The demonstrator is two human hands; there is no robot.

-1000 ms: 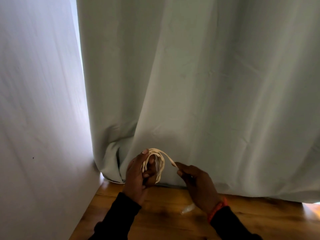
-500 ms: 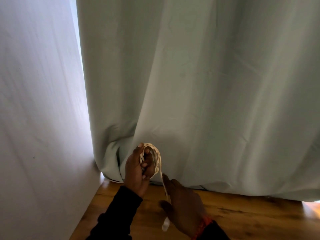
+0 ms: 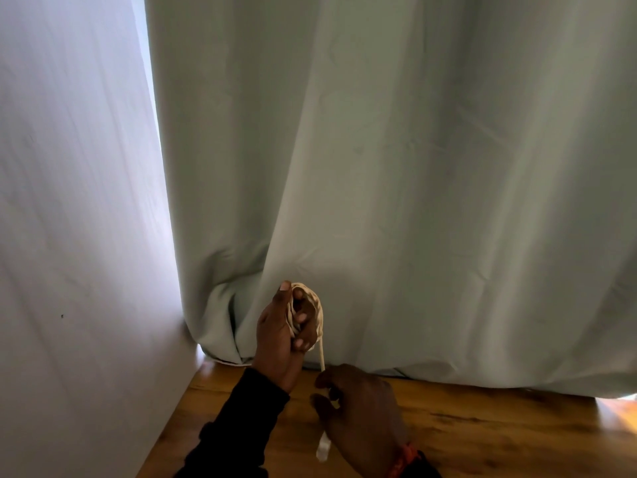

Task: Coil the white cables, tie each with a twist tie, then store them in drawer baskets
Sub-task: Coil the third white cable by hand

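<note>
A white cable (image 3: 314, 307) is wound in several loops around the fingers of my left hand (image 3: 281, 336), which is raised in front of the curtain and closed on the coil. One loose strand drops from the coil into my right hand (image 3: 358, 412), which pinches it lower down, above the wooden surface. The cable's plug end (image 3: 323, 450) hangs below that hand. No twist tie or drawer basket is in view.
A pale green curtain (image 3: 413, 167) hangs across the back, its hem resting on the wooden tabletop (image 3: 499, 439). A white wall (image 3: 69, 236) closes off the left side. An orange band (image 3: 403, 458) sits on my right wrist.
My right hand has swung down from beside the coil to below it, drawing the loose strand downward. The plug end now dangles under that hand. My left hand stays almost still.
</note>
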